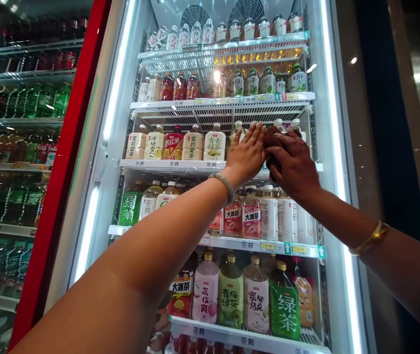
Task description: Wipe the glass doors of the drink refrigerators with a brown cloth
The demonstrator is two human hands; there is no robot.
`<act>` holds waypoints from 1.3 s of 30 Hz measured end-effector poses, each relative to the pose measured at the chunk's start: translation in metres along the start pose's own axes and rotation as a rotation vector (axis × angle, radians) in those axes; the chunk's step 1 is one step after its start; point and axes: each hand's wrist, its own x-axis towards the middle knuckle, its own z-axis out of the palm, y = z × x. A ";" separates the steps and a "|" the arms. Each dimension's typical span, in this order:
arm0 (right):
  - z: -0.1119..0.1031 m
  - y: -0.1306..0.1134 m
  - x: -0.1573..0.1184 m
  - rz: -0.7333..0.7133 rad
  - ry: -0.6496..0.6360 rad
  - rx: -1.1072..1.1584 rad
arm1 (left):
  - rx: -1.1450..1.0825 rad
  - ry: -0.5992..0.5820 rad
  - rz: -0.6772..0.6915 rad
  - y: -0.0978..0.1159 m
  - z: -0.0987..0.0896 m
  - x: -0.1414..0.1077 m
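My left hand (246, 153) lies flat with its fingers stretched upward, apparently against the glass door of an upright drinks cooler. A pale bangle (225, 187) circles that wrist. Right beside it, my right hand (291, 161) has its fingers bent, and the fingertips come close to the left fingers. Something dark reddish-brown shows at the right fingertips; whether it is a held thing or a reflection I cannot make out. On the right wrist sits a gold bracelet (370, 239). Behind both hands stand bottled drinks on the middle shelf (180, 164), partly hidden by them.
Rows of bottles fill several shelves, including a green tea bottle (285, 302) at the lower right. Bright light strips (119, 73) run down both sides of the cooler. To the left, past a red frame (60, 182), stands another stocked cooler.
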 end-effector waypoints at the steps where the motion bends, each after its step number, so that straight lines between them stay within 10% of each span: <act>1: 0.003 -0.003 0.006 -0.012 -0.012 0.005 | 0.001 0.005 -0.004 -0.001 0.000 0.000; 9: -0.005 0.006 0.020 0.170 0.049 -0.051 | 0.026 -0.020 -0.030 -0.021 -0.007 -0.014; 15: 0.004 -0.036 0.003 -0.022 -0.052 0.006 | -0.020 0.033 -0.050 -0.024 -0.003 -0.021; 24: -0.006 -0.017 0.001 0.152 0.025 -0.057 | 0.048 -0.021 -0.024 -0.037 -0.010 -0.043; 31: 0.014 -0.050 0.017 -0.120 -0.103 0.064 | 0.053 -0.011 -0.037 -0.040 -0.010 -0.048; 39: 0.009 -0.039 0.002 0.046 0.010 -0.047 | 0.055 -0.026 -0.042 -0.054 -0.015 -0.067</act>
